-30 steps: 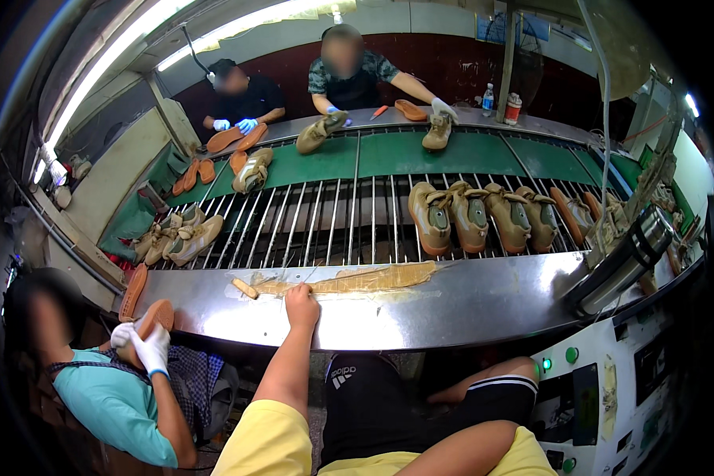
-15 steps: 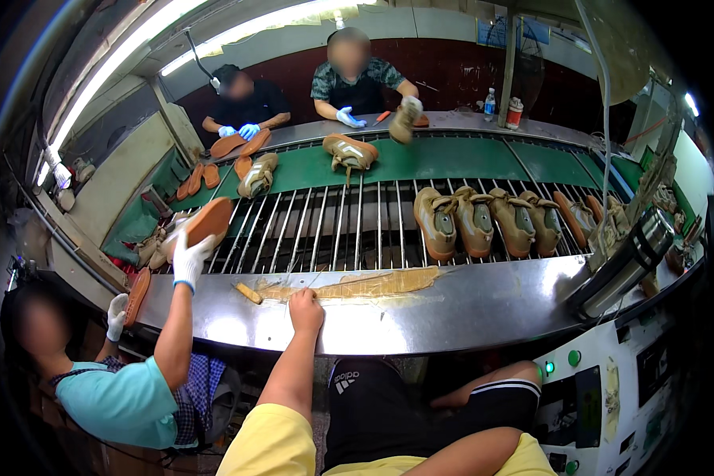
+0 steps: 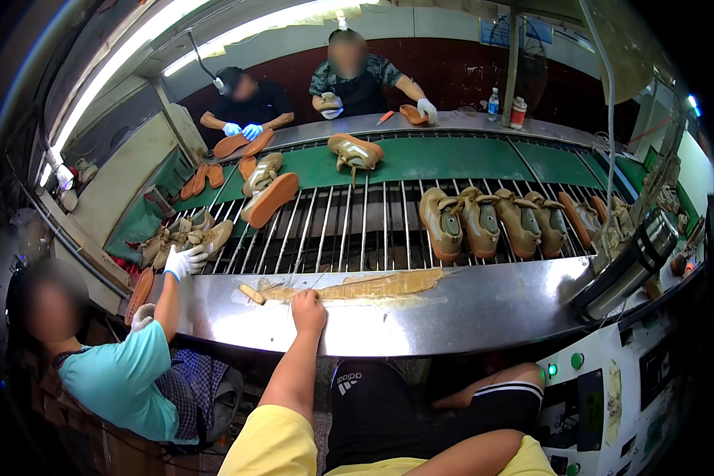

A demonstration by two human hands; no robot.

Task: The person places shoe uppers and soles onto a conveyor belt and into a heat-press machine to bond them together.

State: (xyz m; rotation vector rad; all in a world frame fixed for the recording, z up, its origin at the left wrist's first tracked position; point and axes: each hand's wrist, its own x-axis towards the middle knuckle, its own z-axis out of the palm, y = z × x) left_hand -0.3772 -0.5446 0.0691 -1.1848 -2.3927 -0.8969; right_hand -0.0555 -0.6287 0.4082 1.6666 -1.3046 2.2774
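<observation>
My left hand (image 3: 308, 311) rests on the metal ledge (image 3: 500, 297), its fingers curled in beside a strip of brown tape (image 3: 389, 284). Whether anything is inside the curled fingers is hidden. A small yellowish block (image 3: 251, 294) lies to the left of that hand. Across my lap, at the lower edge, lies my right forearm (image 3: 476, 454); the hand itself is out of the picture. Beyond the ledge, several tan shoes (image 3: 477, 222) stand in a row on the metal rollers (image 3: 333, 230). One shoe with an orange-brown sole (image 3: 270, 200) lies on its side further left.
At the left, a co-worker's gloved hand (image 3: 186, 262) touches shoes. Two people work across the green belt (image 3: 452, 159), with loose soles (image 3: 242, 144) near one. A steel flask (image 3: 627, 266) leans at right, above a white control panel (image 3: 579, 397). Two bottles (image 3: 518, 113) stand far back.
The left co-worker's shoe now lies on the rollers, and that gloved hand has drawn back to other shoes. Across the belt, a person has lifted a shoe away and touches a sole. My hand stays put.
</observation>
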